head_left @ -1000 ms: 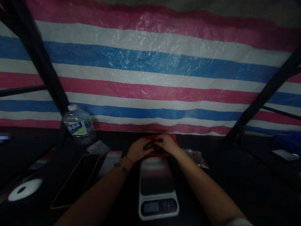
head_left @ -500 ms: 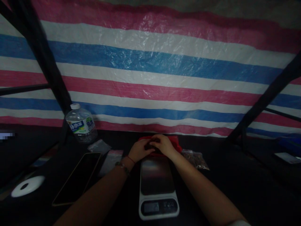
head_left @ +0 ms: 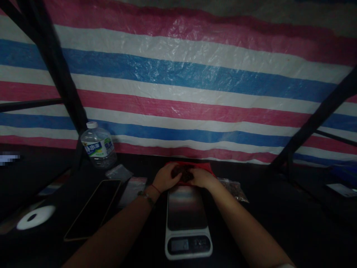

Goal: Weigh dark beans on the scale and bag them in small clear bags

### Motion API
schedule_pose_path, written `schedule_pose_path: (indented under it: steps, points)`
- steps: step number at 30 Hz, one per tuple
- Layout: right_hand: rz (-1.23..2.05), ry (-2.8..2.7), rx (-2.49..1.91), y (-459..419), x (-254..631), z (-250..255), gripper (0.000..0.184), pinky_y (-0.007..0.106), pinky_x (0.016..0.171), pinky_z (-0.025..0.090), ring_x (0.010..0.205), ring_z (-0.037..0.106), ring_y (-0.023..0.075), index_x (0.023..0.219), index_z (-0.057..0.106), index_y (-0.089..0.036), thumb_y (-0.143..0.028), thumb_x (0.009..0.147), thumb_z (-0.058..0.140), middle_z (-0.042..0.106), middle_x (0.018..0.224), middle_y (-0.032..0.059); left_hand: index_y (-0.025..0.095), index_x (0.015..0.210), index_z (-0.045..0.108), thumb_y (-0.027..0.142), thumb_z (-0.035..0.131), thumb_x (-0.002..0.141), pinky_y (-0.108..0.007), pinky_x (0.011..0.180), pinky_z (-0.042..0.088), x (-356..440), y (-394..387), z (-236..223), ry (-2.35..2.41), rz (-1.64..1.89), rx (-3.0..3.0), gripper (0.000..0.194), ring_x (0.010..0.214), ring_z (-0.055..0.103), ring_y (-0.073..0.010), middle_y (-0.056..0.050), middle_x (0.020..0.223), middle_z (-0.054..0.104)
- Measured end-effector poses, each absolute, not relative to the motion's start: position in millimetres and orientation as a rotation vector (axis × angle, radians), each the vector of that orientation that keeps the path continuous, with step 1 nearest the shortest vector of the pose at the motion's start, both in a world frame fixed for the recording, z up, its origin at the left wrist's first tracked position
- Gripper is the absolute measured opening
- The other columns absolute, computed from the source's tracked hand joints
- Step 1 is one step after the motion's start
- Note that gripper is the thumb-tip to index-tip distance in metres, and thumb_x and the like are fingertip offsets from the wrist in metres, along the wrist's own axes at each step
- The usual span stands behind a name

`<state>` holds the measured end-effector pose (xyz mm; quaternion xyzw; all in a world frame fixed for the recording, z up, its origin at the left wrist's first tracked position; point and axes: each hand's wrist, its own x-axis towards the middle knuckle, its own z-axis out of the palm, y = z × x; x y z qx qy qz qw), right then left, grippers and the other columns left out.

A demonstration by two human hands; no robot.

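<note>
A dark reddish-brown clump (too dim to tell what it is) sits over a red tray at the far end of the kitchen scale. The left hand and right hand cup it from either side, fingers curled around it. Right of the tray lies a clear bag of brownish bits. Far left on the counter stands a water bottle, with empty small bags and a phone nearer.
</note>
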<state>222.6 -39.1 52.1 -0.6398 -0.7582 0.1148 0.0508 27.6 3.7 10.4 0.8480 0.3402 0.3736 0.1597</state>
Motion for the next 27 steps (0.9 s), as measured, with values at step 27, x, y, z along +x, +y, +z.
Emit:
schedule_pose_path:
  steps: [27]
  points:
    - [0.446, -1.99, -1.142, -32, 200, 55, 0.024, 0.028, 0.085, 0.047, 0.091, 0.063, 0.015, 0.09, 0.071, -0.019, -0.007, 0.08, 0.052, 0.07, 0.098, 0.0041, 0.02, 0.114, 0.059, 0.037, 0.063, 0.078, -0.034, 0.087, 0.049, 29, 5, 10, 0.998, 0.979, 2.48, 0.04, 0.097, 0.063, -0.0225, -0.007, 0.106, 0.067]
